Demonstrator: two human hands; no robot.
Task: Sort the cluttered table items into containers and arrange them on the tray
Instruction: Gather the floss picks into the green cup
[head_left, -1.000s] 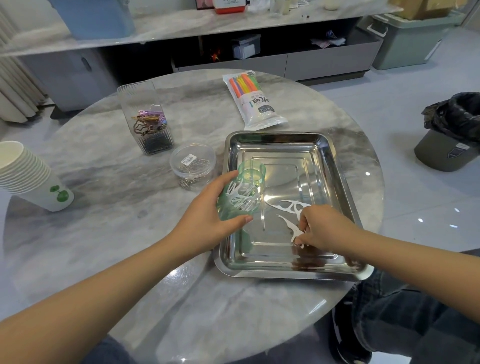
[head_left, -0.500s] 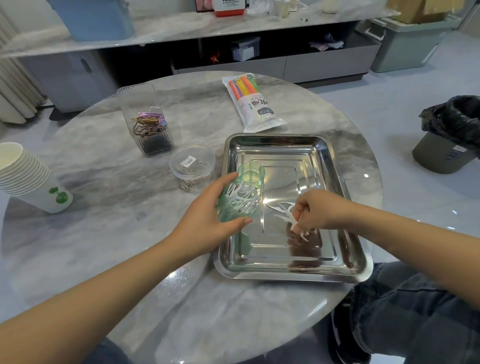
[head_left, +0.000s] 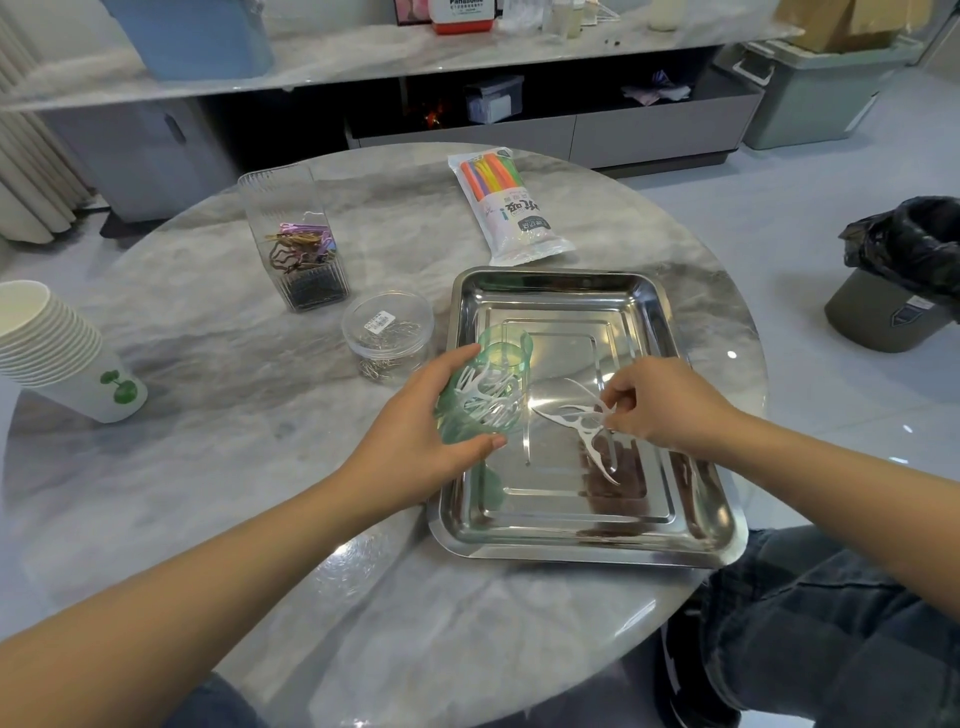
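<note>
Both hands (head_left: 415, 436) (head_left: 665, 402) closed: left around green cup (head_left: 480, 389), right pinching seemingly floss picks (head_left: 582, 423).

The round grey marble-look tabletop (head_left: 234, 467) is smooth and glossy, throwing back pale window glare near its front edge. The rectangular stainless-steel tray (head_left: 644, 306) has a bright mirror polish with pressed ridges in its floor. The translucent green plastic cup (head_left: 467, 415) looks thin and slightly shiny; the white plastic floss picks (head_left: 576, 421) look smooth and matt. The tall ribbed clear plastic box (head_left: 283, 208) and the round clear plastic tub (head_left: 387, 322) are glassy, with thin shiny metal clips inside. The stack of white paper cups (head_left: 47, 338) is matt. The clear film bag of coloured straws (head_left: 511, 213) is crinkled and glossy.
</note>
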